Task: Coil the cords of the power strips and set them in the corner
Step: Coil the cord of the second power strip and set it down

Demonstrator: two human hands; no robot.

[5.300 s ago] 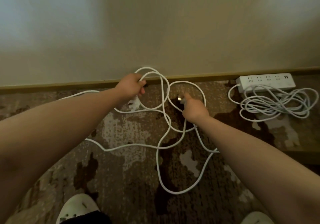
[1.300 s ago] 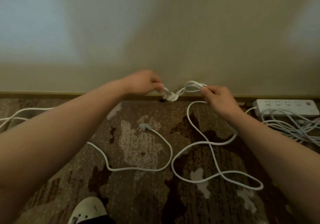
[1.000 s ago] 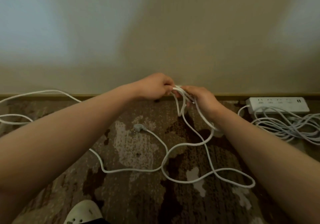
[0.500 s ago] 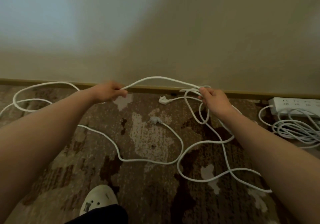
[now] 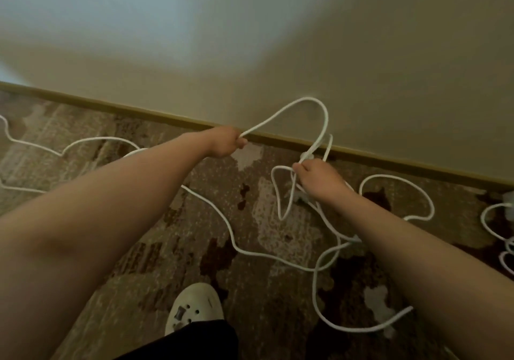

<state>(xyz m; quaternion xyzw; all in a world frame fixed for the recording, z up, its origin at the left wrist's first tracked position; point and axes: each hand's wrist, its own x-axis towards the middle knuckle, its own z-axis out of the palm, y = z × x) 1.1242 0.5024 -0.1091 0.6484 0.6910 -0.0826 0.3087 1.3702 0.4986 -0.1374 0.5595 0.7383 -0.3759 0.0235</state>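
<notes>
A person bends over a patterned carpet (image 5: 144,259) beside a wall, gathering a white cord (image 5: 294,108) into loops. The left hand (image 5: 225,142) grips the cord, fingers curled round it near the baseboard (image 5: 389,162), and lifts an arc of it above the floor. The right hand (image 5: 319,177) pinches a small bundle of finished loops, with one loop (image 5: 281,192) hanging below it. The rest of the cord trails across the carpet, away to the left and in loose curves under the right forearm. Another coiled cord (image 5: 498,231) shows at the right edge. A pale shoe (image 5: 194,308) stands at the bottom of the view. To coil well, the left hand should probably feed each arc to the right at an even length, matching the loops already held, and let twists run out along the slack so nothing kinks or knots.
</notes>
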